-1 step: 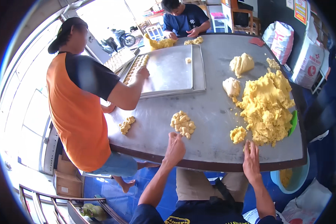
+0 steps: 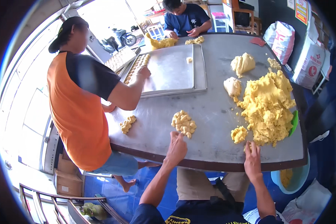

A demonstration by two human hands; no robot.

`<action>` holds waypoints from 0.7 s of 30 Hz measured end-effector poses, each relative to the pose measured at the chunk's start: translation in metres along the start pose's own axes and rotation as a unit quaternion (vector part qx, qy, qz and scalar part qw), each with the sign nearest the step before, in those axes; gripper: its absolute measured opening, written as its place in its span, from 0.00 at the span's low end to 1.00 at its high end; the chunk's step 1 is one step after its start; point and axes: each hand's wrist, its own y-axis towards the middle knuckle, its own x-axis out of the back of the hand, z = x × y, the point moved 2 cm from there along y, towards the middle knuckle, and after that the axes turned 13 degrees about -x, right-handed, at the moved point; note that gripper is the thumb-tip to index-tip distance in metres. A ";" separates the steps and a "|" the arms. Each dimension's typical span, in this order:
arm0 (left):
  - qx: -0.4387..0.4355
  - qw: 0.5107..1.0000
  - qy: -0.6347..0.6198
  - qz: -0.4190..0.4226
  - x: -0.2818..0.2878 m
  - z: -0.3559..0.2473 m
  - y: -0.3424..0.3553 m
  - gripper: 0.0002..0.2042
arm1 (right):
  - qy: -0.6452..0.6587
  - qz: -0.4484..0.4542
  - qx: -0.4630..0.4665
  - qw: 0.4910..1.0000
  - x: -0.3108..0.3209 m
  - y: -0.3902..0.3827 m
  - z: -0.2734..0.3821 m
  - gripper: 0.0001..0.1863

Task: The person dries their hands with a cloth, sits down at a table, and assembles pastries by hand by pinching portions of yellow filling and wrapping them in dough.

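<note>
My left hand (image 2: 176,150) is closed in a pinch at the near edge of a heap of small pale-yellow dough pieces (image 2: 183,123). Whatever lies between its fingertips is hidden. Near the table's front edge, my right hand (image 2: 252,160) curls its fingers over a bit of yellow dough, mostly covered by them. Just beyond it sits a small crumbly yellow lump (image 2: 239,134). A big rough mound of yellow dough (image 2: 268,106) rises to the right of that lump. Behind stand a smooth pale ball (image 2: 232,87) and a larger folded dough lump (image 2: 243,64).
A metal tray (image 2: 168,71) with rows of dough balls along its left side lies on the metal table (image 2: 212,112). A co-worker in orange (image 2: 76,112) leans over it; another person (image 2: 186,20) works at the far end. A green scraper (image 2: 294,123) pokes from the mound.
The whole view has shifted very slightly. Both hands keep practically the same places and poses.
</note>
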 end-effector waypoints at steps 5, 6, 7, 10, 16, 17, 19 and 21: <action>-0.072 0.996 -0.042 0.018 -0.021 -0.043 0.005 0.14 | 0.143 0.020 -0.077 0.987 -0.005 0.035 -0.007 0.20; -0.158 0.986 0.035 0.039 -0.034 -0.049 -0.001 0.14 | 0.125 0.013 -0.059 0.990 -0.011 0.037 -0.009 0.18; -0.161 0.986 0.029 0.045 -0.045 -0.051 -0.007 0.14 | 0.105 0.007 -0.043 0.994 -0.015 0.038 -0.012 0.16; -0.224 0.946 0.229 0.055 -0.068 -0.067 -0.008 0.24 | 0.047 0.053 -0.012 0.997 -0.019 0.043 -0.019 0.15; -0.253 0.957 0.136 -0.040 -0.091 -0.048 0.058 0.18 | 0.013 0.065 -0.038 0.997 -0.002 0.045 -0.011 0.24; -0.261 0.957 0.118 -0.032 -0.097 -0.050 0.064 0.18 | -0.009 0.051 -0.040 0.998 -0.001 0.035 -0.012 0.25; -0.325 0.936 0.137 -0.005 -0.101 -0.056 0.073 0.20 | -0.026 0.042 -0.045 0.998 -0.003 0.012 -0.008 0.26; -0.320 0.940 0.114 -0.026 -0.103 -0.048 0.083 0.19 | -0.031 0.034 -0.033 0.998 -0.002 0.000 -0.004 0.27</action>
